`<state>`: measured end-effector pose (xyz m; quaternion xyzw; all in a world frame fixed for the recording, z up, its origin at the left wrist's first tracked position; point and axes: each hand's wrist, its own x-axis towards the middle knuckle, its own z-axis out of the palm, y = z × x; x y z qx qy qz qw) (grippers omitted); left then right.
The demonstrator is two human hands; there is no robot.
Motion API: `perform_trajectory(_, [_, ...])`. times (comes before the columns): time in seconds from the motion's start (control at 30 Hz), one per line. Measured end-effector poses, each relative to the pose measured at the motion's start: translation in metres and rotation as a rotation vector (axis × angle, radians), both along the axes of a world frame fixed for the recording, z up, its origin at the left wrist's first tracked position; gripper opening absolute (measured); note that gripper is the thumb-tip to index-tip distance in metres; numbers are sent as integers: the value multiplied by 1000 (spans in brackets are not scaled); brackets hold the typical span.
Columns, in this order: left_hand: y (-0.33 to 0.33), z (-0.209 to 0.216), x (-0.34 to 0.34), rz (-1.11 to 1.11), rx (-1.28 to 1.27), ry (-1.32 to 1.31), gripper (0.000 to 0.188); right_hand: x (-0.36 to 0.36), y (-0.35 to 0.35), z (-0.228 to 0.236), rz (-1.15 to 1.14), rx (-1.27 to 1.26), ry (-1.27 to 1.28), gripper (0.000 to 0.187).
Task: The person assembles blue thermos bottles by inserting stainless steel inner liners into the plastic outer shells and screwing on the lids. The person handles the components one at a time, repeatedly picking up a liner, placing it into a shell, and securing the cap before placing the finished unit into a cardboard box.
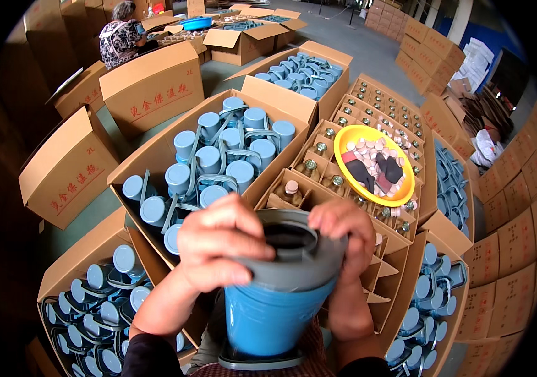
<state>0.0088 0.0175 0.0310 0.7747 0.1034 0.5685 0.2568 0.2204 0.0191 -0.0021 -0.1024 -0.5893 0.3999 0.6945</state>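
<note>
Between my hands stands a blue vacuum flask shell (279,314), held close to my body with its open end up. A thick grey collar (293,271) rings its top, and the round opening inside is dark. My left hand (221,242) closes over the collar's left side, thumb toward me and fingers over the rim. On the other side my right hand (347,232) grips the collar, its fingers bent over the edge. A grey-blue ring-like part (261,361) shows at the shell's lower end, partly hidden against my lap.
Cartons of blue flask parts (208,160) with handles stand ahead and at both sides. Glass flask liners (309,168) fill a divided carton at right. On it rests a yellow basin (347,166) with pinkish stoppers and dark gloves. A person (120,38) sits far left.
</note>
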Motion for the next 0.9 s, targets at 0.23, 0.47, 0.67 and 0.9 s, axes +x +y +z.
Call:
perform_trajectory(0.23, [-5,10,-11,1,149,131,46,8,-15,0,-70,-7,-151,52])
perform_trajectory(0.47, [-49,39,-8,352,115,584,60,0,-40,24,-406,53,-542,81])
perform_trajectory(0.67, [-40,9,-6,476,120,534,49,-9,-16,1,-444,85,-545,57])
perform_trajectory(0.9, [-28,-4,-8,484,75,567,46,-15,-3,-17,-508,73,-511,44])
